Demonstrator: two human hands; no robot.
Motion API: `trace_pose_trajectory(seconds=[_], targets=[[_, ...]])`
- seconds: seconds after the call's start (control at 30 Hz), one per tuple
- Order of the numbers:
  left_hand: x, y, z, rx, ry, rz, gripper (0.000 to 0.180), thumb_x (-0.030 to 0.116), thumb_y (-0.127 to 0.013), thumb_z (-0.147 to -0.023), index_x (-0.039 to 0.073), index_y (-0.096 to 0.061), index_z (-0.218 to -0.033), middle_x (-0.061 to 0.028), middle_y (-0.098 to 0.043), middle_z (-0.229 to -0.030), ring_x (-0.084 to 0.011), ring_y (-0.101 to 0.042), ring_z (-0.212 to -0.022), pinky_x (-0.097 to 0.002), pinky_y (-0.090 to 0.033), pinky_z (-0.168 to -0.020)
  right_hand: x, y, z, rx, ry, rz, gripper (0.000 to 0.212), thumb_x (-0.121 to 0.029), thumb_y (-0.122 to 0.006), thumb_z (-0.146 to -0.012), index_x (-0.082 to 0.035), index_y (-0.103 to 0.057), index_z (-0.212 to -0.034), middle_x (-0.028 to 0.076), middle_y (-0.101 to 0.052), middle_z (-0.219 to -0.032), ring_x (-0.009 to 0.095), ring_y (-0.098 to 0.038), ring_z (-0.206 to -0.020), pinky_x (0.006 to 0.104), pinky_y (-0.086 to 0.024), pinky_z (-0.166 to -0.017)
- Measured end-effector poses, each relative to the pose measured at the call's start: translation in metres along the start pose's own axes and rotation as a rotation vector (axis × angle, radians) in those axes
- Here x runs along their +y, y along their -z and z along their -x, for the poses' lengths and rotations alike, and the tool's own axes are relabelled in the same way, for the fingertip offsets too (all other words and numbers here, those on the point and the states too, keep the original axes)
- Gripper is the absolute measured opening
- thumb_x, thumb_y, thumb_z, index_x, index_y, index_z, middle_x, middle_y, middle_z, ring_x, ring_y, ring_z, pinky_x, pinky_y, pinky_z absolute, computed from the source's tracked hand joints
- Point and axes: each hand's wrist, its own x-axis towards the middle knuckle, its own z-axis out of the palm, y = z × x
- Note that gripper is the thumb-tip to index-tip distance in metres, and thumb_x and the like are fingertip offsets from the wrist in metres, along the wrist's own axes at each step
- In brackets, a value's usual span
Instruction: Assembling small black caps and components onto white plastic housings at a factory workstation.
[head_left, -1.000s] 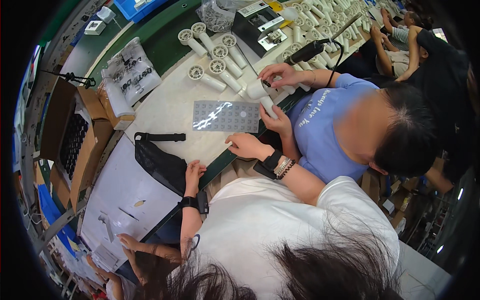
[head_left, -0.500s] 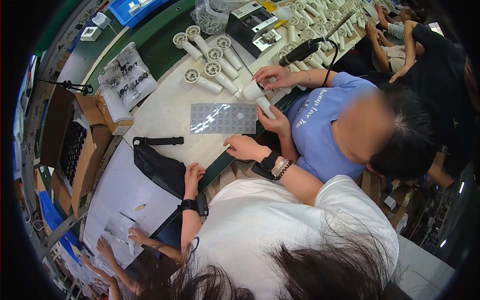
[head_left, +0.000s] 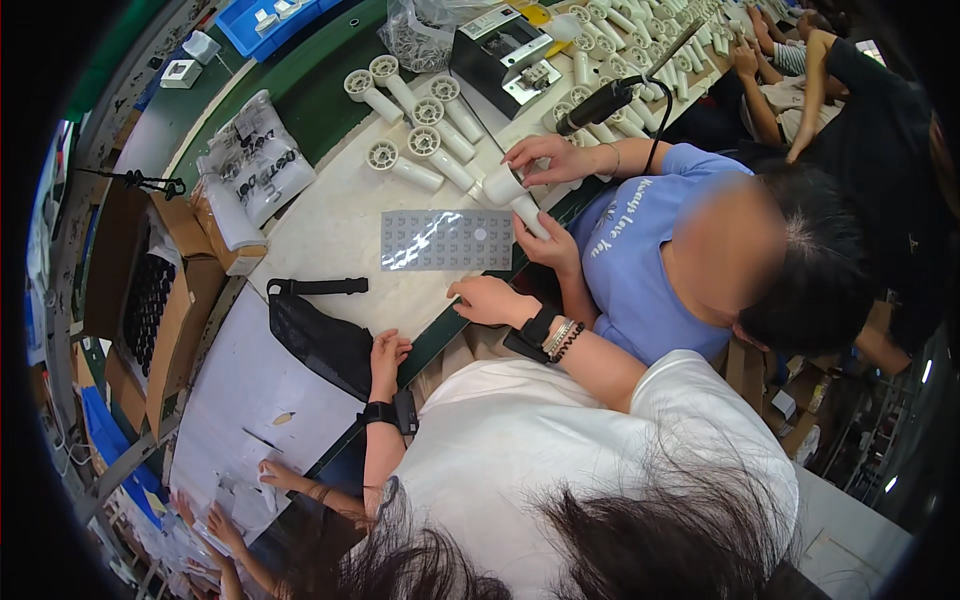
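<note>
Both hands (head_left: 388, 352) (head_left: 490, 299) rest apart along the table edge (head_left: 431, 341).

Workbench (head_left: 342, 222) with pale top and green near edge. Close to that edge: a glossy grey gridded sheet (head_left: 446, 241), flat; to its left, a black mesh pouch (head_left: 312, 338) with strap. Toward the far edge: white tubular parts (head_left: 452, 166) with round heads; at left, a printed plastic bag (head_left: 262, 165).
</note>
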Motion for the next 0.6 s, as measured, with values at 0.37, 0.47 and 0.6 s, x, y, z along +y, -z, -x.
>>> trace_pose_trajectory(seconds=[0.37,0.47,0.6], targets=[[-0.0013,0.0016,-0.0020,-0.008,0.001,0.003,0.024,0.021,-0.045,-0.094,0.006,-0.048,-0.113,-0.0064,-0.061,-0.091,-0.0116,-0.059,-0.080,-0.0219,-0.046,-0.071,0.0012,-0.0013,-0.0008,-0.009,-0.016,-0.005,0.023,-0.017,-0.057,-0.078,-0.006,-0.060,-0.098,0.014,-0.062,-0.086,0.032,-0.060,-0.081,0.0404,-0.048,-0.072],[-0.0006,0.0023,-0.0018,-0.012,0.009,0.004,0.027,0.022,-0.049,-0.092,0.008,-0.047,-0.115,-0.0060,-0.061,-0.092,-0.0127,-0.060,-0.081,-0.0231,-0.046,-0.072,0.0021,-0.0026,-0.0006,-0.005,-0.008,-0.013,0.022,-0.017,-0.057,-0.078,-0.006,-0.060,-0.098,0.014,-0.061,-0.085,0.032,-0.060,-0.081,0.0403,-0.048,-0.072],[0.0001,0.0012,-0.0003,-0.010,0.004,-0.008,0.025,0.021,-0.045,-0.094,0.007,-0.047,-0.114,-0.0066,-0.061,-0.093,-0.0119,-0.059,-0.081,-0.0224,-0.046,-0.072,0.0028,-0.0016,0.0006,0.011,0.003,-0.016,0.022,-0.016,-0.057,-0.078,-0.006,-0.060,-0.097,0.014,-0.061,-0.086,0.032,-0.060,-0.081,0.0405,-0.048,-0.072]])
